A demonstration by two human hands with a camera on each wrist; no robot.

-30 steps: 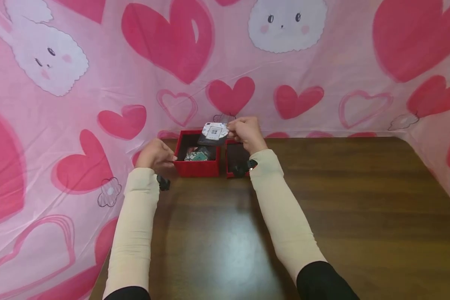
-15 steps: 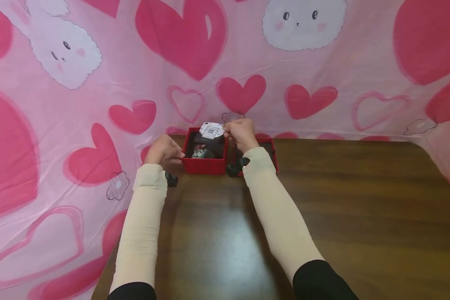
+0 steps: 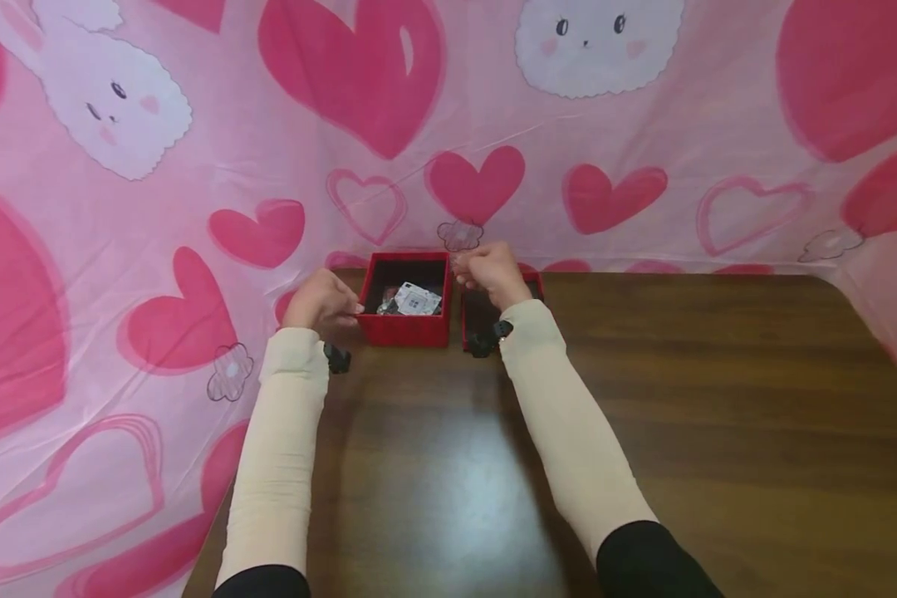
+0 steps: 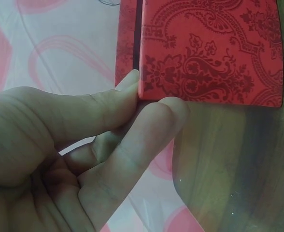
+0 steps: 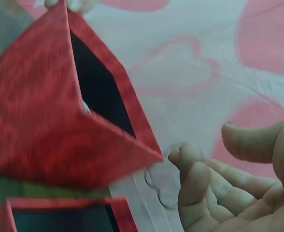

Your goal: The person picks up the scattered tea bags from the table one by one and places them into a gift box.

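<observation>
A red patterned box (image 3: 405, 331) with a dark inside stands at the back of the table. My left hand (image 3: 317, 301) pinches its near left corner; in the left wrist view thumb and fingers (image 4: 147, 130) meet at the box's edge. Inside lies a flat white printed piece (image 3: 421, 301), its kind unclear, over small items in clear wrapping (image 3: 389, 302). Right of the box, slightly above it, my right hand (image 3: 493, 272) holds nothing. Its thumb (image 5: 250, 142) stands apart from the loosely bent fingers in the right wrist view.
A shallow red tray or lid (image 3: 464, 320) with a dark inside lies beside the box, partly under my right hand. Pink heart-printed cloth (image 3: 389, 216) hangs behind and to the left. The brown wooden table (image 3: 680, 399) extends right and toward me.
My right hand has let go of the flat white piece with its dark part, which now lies in the box. The hand has drawn slightly right; the left stays at the box's corner.
</observation>
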